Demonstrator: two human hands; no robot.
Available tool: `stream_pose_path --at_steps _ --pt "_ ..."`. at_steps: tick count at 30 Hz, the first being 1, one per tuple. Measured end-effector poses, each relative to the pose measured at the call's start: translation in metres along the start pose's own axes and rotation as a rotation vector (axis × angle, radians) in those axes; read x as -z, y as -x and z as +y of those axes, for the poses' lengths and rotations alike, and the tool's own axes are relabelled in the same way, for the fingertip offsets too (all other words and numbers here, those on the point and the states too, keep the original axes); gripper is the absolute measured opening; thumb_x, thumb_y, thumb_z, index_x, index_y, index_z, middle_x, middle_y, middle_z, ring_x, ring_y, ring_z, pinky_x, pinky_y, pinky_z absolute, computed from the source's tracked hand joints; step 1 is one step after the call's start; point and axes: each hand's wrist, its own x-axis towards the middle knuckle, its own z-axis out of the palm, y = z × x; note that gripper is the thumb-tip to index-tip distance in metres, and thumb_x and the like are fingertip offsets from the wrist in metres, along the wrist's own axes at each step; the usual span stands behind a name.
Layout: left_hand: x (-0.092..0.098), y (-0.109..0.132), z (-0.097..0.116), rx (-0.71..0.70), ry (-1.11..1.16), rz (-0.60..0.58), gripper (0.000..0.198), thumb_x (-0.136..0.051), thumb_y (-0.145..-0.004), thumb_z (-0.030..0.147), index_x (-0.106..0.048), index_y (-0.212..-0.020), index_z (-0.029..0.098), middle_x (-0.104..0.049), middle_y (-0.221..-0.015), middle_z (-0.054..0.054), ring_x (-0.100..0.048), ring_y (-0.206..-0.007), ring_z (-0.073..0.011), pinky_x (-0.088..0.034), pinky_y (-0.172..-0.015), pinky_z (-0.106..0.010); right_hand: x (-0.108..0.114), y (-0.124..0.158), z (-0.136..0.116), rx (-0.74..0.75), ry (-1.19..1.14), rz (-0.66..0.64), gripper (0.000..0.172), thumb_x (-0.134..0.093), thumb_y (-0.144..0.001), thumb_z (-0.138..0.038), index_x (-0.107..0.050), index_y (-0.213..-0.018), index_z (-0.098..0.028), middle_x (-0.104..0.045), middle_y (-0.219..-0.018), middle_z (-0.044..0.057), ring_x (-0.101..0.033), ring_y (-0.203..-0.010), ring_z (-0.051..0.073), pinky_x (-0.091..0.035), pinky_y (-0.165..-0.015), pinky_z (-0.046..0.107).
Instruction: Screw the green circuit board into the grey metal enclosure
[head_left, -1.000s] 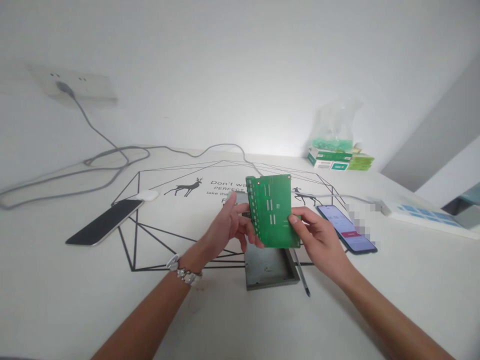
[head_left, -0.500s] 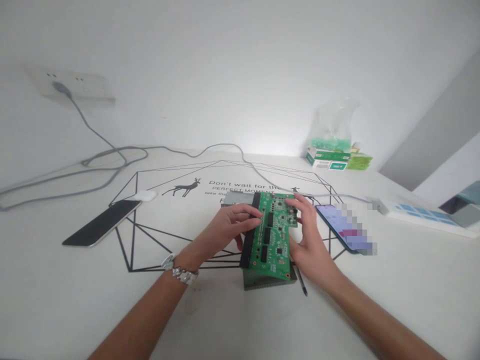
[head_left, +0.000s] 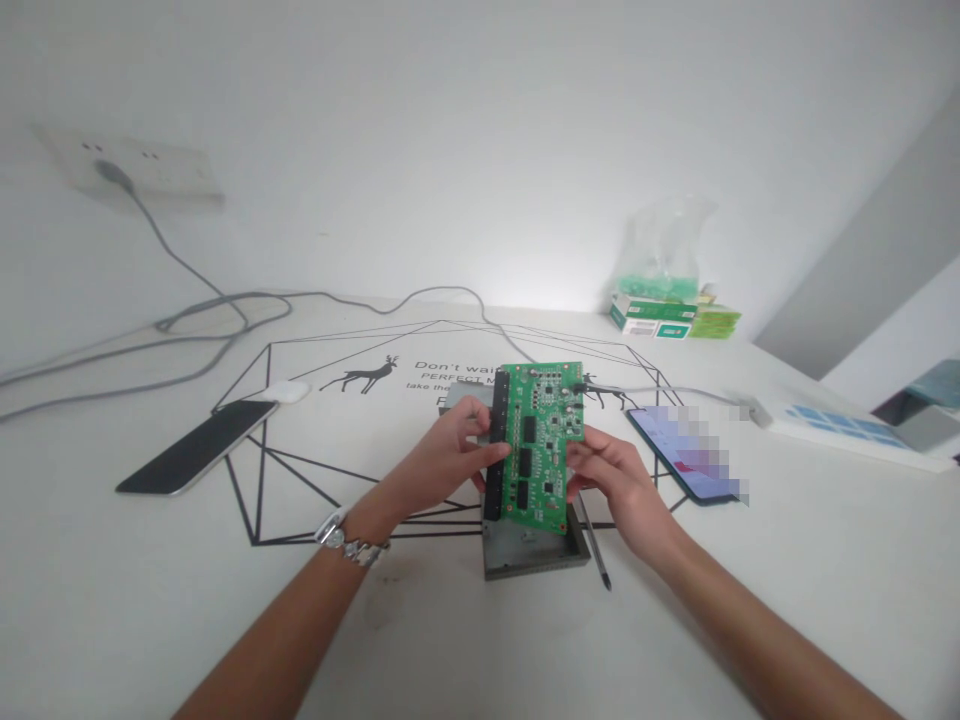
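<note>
Two forearms [head_left: 262, 625]: reaching in from the near side, the left wearing a silver wristband [head_left: 352, 545].
Metal case [head_left: 532, 560]: lying open-topped on the white table [head_left: 480, 660], showing its near end while the circuit board [head_left: 540, 440] is covering much of the rest.
Pen-like tool [head_left: 598, 550]: lying just beside the case's right side, its dark tip pointing nearward.
Right hand [head_left: 626, 490]: closing in a pinch on the circuit board's right edge, fingers bending, some tips hiding behind it.
Left hand [head_left: 446, 458]: pinching the opposite long edge, its thumb lying across the black connector strip [head_left: 496, 480], its index finger curling, other fingers passing out of sight.
Circuit board: tilting between both hands above the metal case, its component side facing the wearer.
Board handling: apparently the step in hand is holding the circuit board up for a look; the next move is likely calling for a steady edge grip, with fingers resting clear of the chips.
Grey metal piece [head_left: 454, 397]: lying beyond the left hand, partly hiding.
Phone [head_left: 686, 455]: lying at right, its screen glowing.
Black slab [head_left: 199, 445]: lying at left.
Cable [head_left: 450, 289]: winding along the table's far side.
Cartons [head_left: 652, 315]: standing by the wall [head_left: 450, 150], a clear bag [head_left: 667, 245] sitting on top.
</note>
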Motion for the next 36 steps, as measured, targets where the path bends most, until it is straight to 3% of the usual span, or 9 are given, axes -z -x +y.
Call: stream_pose_path --at_steps 5,9,15,19,25,30,36 --pt "-0.003 -0.001 -0.007 0.016 -0.019 0.042 0.051 -0.079 -0.077 0.042 -0.034 -0.090 0.023 -0.066 -0.087 0.002 -0.065 -0.057 -0.0098 -0.055 -0.046 -0.021 -0.007 0.006 0.008 0.087 0.169 0.011 0.025 -0.070 -0.083 -0.040 -0.051 -0.085 -0.023 -0.052 -0.071 -0.003 -0.051 -0.062 0.014 -0.045 -0.052 0.026" --pt "-0.009 -0.001 -0.011 0.020 0.027 0.066 0.053 -0.080 -0.076 0.039 -0.032 -0.092 0.024 -0.070 -0.095 0.000 -0.068 -0.059 -0.0113 -0.057 -0.048 -0.023 -0.012 0.012 0.010 0.183 0.317 -0.034 0.020 -0.067 -0.088 -0.038 -0.056 -0.097 -0.023 -0.058 -0.074 -0.001 -0.056 -0.064 0.014 -0.046 -0.055 0.026" --pt "-0.013 -0.003 -0.014 0.022 0.060 0.101 0.054 -0.080 -0.075 0.037 -0.030 -0.093 0.025 -0.073 -0.100 -0.001 -0.069 -0.063 -0.0111 -0.060 -0.055 -0.026 -0.016 0.015 0.008 0.241 0.351 -0.073 0.022 -0.066 -0.088 -0.031 -0.060 -0.107 -0.022 -0.063 -0.086 0.003 -0.059 -0.067 0.014 -0.047 -0.055 0.025" --pt "-0.010 -0.004 -0.012 0.024 0.050 0.166 0.057 -0.081 -0.072 0.041 -0.030 -0.092 0.025 -0.072 -0.089 0.001 -0.070 -0.062 -0.0143 -0.059 -0.050 -0.027 -0.013 0.012 0.011 0.202 0.338 -0.027 0.022 -0.065 -0.090 -0.036 -0.065 -0.106 -0.021 -0.062 -0.082 0.003 -0.056 -0.064 0.014 -0.047 -0.055 0.026" --pt "-0.008 -0.003 0.005 0.048 0.048 0.257 0.052 -0.075 -0.072 0.046 -0.036 -0.099 0.023 -0.064 -0.057 0.007 -0.064 -0.046 -0.0172 -0.052 -0.040 -0.026 -0.004 0.000 0.016 0.143 0.248 0.075 0.030 -0.063 -0.089 -0.048 -0.069 -0.101 -0.020 -0.060 -0.075 0.001 -0.051 -0.063 0.015 -0.044 -0.057 0.027" --pt "-0.016 0.000 0.011 -0.022 0.033 0.261 0.052 -0.074 -0.071 0.048 -0.048 -0.104 0.018 -0.060 -0.054 0.007 -0.060 -0.040 -0.0150 -0.046 -0.037 -0.022 -0.005 -0.003 0.015 0.055 0.253 0.062 0.034 -0.064 -0.086 -0.050 -0.066 -0.096 -0.017 -0.055 -0.073 0.000 -0.046 -0.060 0.013 -0.039 -0.054 0.027" --pt "-0.026 0.002 0.009 -0.104 0.031 0.337 0.050 -0.071 -0.077 0.054 -0.045 -0.103 0.020 -0.062 -0.057 0.006 -0.059 -0.040 -0.0131 -0.045 -0.037 -0.021 -0.007 0.002 0.014 0.142 0.396 0.180 0.025 -0.065 -0.087 -0.043 -0.057 -0.093 -0.021 -0.052 -0.077 0.000 -0.050 -0.066 0.015 -0.041 -0.054 0.026"
